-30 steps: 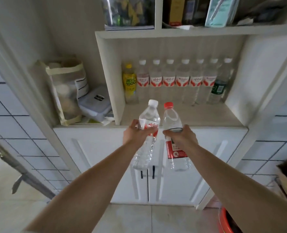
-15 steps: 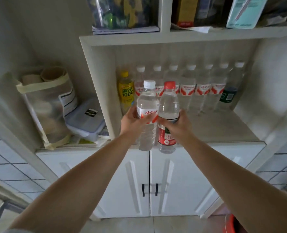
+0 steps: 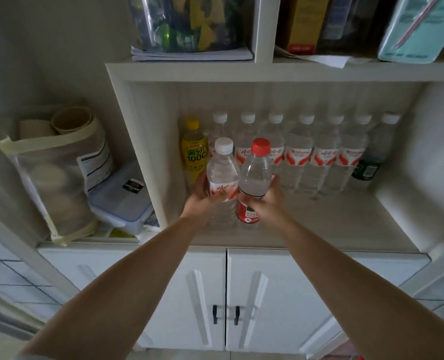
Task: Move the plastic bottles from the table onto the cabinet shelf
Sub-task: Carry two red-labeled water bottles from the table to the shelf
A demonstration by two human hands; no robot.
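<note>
Two bare forearms are reaching up from the bottom of the frame over the closed white cabinet doors (image 3: 241, 294), each hand carrying one plastic bottle to the open cabinet shelf (image 3: 332, 224). The left hand (image 3: 202, 201) is wrapping its fingers around the middle of the white-capped bottle (image 3: 222, 175), while the right hand (image 3: 266, 198) is gripping the red-capped bottle (image 3: 254, 178) around its waist, fingers curled over the label. Both bottles are standing upright and touching side by side above the front left part of the shelf; whether their bases are already resting on the board cannot be told, since the hands and blur are hiding them.

Just behind the pair, a back row of bottles (image 3: 301, 152) is lining the rear wall: a yellow drink bottle (image 3: 194, 149) at the left end, a run of clear water bottles with red-and-white labels, and a green-labelled bottle (image 3: 369, 165) at the right end. That row is suggesting the job is well under way, with a second row only now being started. What remains on the table is out of view, so the number of trips left cannot be judged.

In the bay to the left, a mesh bag (image 3: 57, 178) is leaning beside a lidded plastic box (image 3: 119, 201).
</note>
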